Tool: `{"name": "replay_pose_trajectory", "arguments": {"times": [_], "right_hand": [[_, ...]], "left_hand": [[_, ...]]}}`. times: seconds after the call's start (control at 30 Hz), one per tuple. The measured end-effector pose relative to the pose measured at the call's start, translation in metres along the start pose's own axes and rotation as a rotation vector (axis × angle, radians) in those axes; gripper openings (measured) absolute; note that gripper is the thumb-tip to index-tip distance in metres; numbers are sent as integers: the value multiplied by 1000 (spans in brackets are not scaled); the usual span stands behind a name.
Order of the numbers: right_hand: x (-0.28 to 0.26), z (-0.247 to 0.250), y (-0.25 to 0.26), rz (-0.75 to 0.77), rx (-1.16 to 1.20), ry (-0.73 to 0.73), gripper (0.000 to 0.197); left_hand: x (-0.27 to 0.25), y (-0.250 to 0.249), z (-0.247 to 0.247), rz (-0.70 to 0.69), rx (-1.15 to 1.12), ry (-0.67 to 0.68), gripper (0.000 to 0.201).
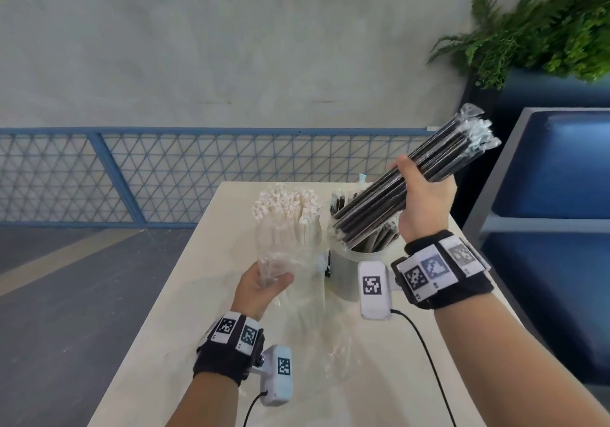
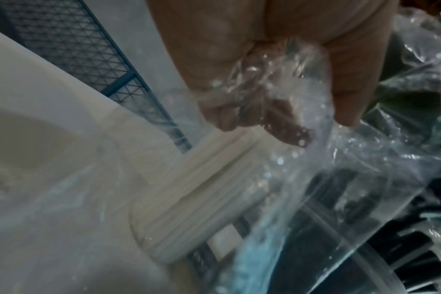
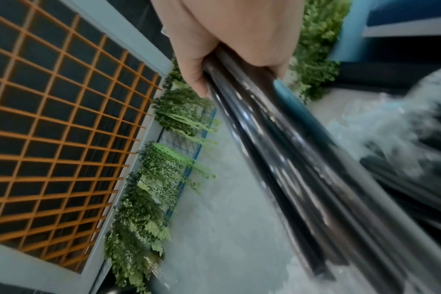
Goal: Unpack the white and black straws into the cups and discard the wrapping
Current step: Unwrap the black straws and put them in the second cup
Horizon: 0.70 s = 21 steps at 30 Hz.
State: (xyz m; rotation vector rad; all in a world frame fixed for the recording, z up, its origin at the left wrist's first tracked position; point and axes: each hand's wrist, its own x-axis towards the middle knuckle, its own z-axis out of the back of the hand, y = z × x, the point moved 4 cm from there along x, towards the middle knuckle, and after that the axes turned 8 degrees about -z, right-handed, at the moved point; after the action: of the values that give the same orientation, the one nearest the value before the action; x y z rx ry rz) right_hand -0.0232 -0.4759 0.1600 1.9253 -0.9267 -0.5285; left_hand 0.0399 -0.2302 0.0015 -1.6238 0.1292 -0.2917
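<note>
White paper-wrapped straws (image 1: 287,215) stand upright at the table's middle, their lower part inside a clear plastic wrapping (image 1: 297,261). My left hand (image 1: 274,280) grips that wrapping low down. In the left wrist view the fingers (image 2: 277,119) pinch the crumpled film (image 2: 365,159), and the white straws (image 2: 202,189) sit in a clear cup (image 2: 139,234). My right hand (image 1: 425,176) grips a slanted bundle of black straws (image 1: 373,205), whose lower end reaches into a pale cup (image 1: 346,278) holding more black straws. The right wrist view shows the hand (image 3: 239,65) wrapped round the black bundle (image 3: 302,169).
The cream table (image 1: 198,294) carries more clear wrapping (image 1: 333,344) near its front. A blue mesh railing (image 1: 165,169) runs behind it. A blue bench (image 1: 544,195) stands close on the right, with a fern planter (image 1: 544,30) above it.
</note>
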Motion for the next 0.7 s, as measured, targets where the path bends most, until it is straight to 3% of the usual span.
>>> {"name": "replay_pose_trajectory", "arguments": {"times": [0.1, 0.2, 0.33, 0.47, 0.7], "right_hand": [[5, -3, 2, 135, -192, -15, 28], [3, -8, -18, 164, -389, 58, 27], [5, -9, -59, 120, -581, 80, 26], [11, 1, -99, -32, -711, 159, 32], [17, 2, -120, -96, -946, 254, 36]], "left_hand": [[3, -8, -1, -22, -40, -18, 19], [2, -17, -12, -60, -93, 18, 12], [2, -24, -24, -113, -109, 38, 10], [2, -25, -26, -119, -117, 34, 14], [-4, -24, -22, -115, -118, 24, 5]]}}
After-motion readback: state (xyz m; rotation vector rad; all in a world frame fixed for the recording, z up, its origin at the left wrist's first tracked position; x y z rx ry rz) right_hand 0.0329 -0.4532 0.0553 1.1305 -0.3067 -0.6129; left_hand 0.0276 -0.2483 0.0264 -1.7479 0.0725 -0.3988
